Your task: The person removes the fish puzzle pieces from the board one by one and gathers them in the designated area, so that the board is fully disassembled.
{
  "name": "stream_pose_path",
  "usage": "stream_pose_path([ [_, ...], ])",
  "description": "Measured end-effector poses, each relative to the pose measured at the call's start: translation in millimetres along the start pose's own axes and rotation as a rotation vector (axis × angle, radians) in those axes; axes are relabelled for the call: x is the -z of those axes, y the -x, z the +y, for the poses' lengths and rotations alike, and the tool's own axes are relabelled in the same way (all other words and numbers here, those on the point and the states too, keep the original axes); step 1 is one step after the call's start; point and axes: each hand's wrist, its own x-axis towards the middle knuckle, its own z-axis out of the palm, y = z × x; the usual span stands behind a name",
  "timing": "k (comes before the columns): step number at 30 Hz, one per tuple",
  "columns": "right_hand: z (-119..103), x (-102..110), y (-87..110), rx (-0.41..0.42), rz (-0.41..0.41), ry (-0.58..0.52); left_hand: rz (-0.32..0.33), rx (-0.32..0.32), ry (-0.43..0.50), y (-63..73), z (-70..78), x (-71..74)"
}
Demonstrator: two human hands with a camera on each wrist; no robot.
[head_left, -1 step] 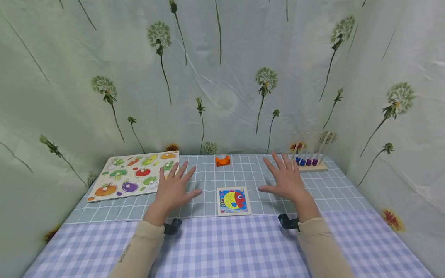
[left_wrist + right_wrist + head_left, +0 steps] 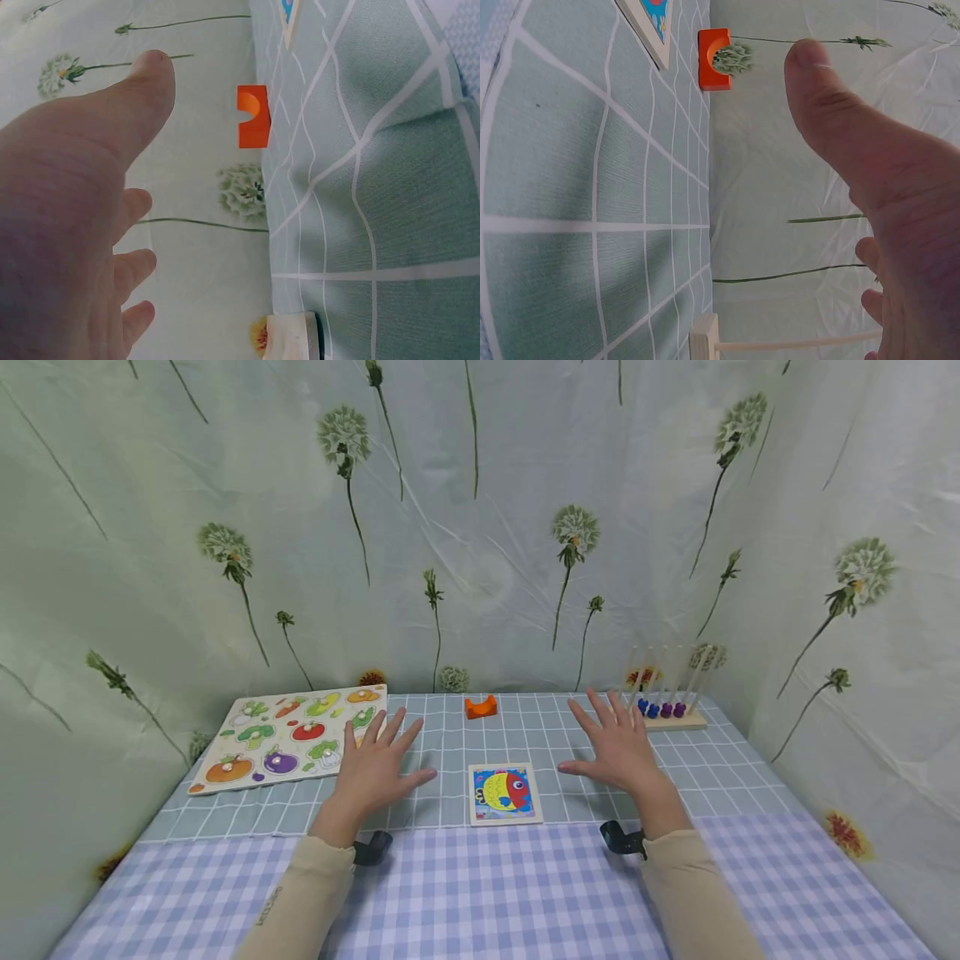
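Note:
My left hand [image 2: 375,772] hovers over the table with its fingers spread and holds nothing. Its fingertips overlap, in the head view, the right edge of a vegetable knob puzzle board [image 2: 247,735]. Also spread and holding nothing, my right hand [image 2: 619,752] is nearest to a wooden rack [image 2: 675,722] of upright pegs with blue and purple beads. Between the hands lies a small square fish puzzle [image 2: 506,794] in a pale wooden frame. Farther back sits an orange block [image 2: 481,707] with a curved notch, seen in both wrist views too.
A grey-green cloth with white grid lines [image 2: 442,752] covers the far part of the table. Nearer is a blue-and-white checked cloth [image 2: 480,893]. A dandelion-print curtain [image 2: 480,543] hangs at the back and both sides. Each wrist wears a dark camera mount.

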Motion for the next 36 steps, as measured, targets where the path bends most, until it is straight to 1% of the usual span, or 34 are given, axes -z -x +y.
stream_pose_path([
  [8, 0, -1, 0.5, 0.007, -0.003, 0.01, -0.022, 0.004, -0.003, 0.4, -0.7, 0.8],
  [13, 0, 0, -0.5, -0.005, -0.014, -0.003, -0.023, -0.004, 0.005, 1.1, -1.6, 0.9],
  [17, 0, 1, -1.5, -0.009, -0.01, 0.002, -0.02, -0.01, 0.012, 1.2, -1.2, -0.6],
  [20, 0, 0, -2.7, -0.013, -0.007, 0.008, -0.032, -0.008, 0.026, 0.7, 0.5, -2.4],
  [23, -1, -2, -4.1, -0.003, 0.014, 0.011, -0.028, -0.009, 0.038, 0.6, 2.5, -4.5],
  [26, -4, -2, -5.5, 0.008, 0.044, -0.005, -0.01, -0.023, 0.056, 0.1, 5.1, -6.0],
  [30, -14, -2, -7.9, 0.006, 0.057, -0.099, -0.004, -0.052, 0.114, -1.2, 10.5, -7.4],
  [33, -23, -3, -10.2, -0.005, 0.047, -0.201, -0.022, -0.063, 0.183, -1.5, 15.9, -9.6],
  [36, -32, -6, -13.3, 0.002, 0.032, -0.297, -0.042, -0.074, 0.256, -0.6, 21.9, -13.7],
])
